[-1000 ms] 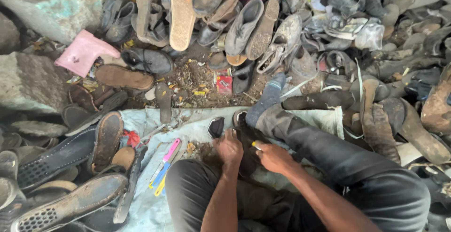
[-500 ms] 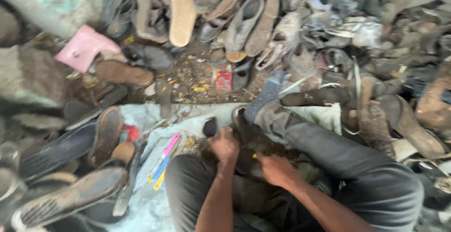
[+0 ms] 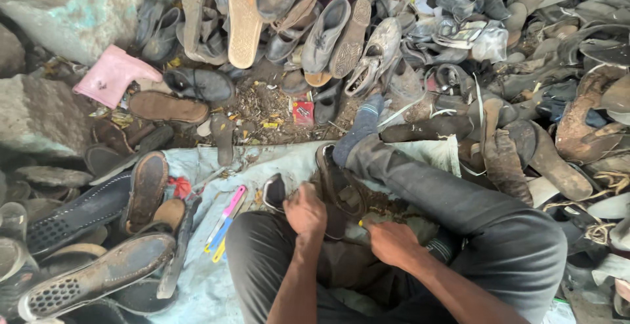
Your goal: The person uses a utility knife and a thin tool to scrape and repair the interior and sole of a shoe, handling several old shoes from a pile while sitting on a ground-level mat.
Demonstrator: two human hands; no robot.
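Hands first: the left hand (image 3: 305, 211) is clenched on the near side of a dark brown shoe (image 3: 341, 186), while the right hand (image 3: 392, 242) is closed around a small tool with a yellow tip (image 3: 361, 222), held against that shoe; what sort of tool it is cannot be told. The shoe sits between the person's knees, its toe pointing away, just beside the calf of the outstretched leg.

From the biggest thing downward: a heap of worn shoes and sandals (image 3: 459, 42) fills the whole far side and right of the ground. At the upper left lie grey, green-stained stone blocks (image 3: 72, 9). The person's right leg in dark grey trousers (image 3: 453, 199) stretches away from the body and ends in a blue-grey sock (image 3: 361, 124). Under the legs is spread a pale blue cloth (image 3: 197, 284), dirty and creased. On the left, partly on the cloth, rest long black soles (image 3: 92, 281) and a brown sandal (image 3: 146, 189). Further off lies a pink boot (image 3: 113, 75) against the stone. A small black shoe piece (image 3: 274, 191) lies on the cloth just beside the left hand. Near the left knee lie a pink-handled tool (image 3: 228, 211), a blue one and a yellow one, side by side. A small red packet (image 3: 302, 112) lies on the littered ground beyond the cloth.
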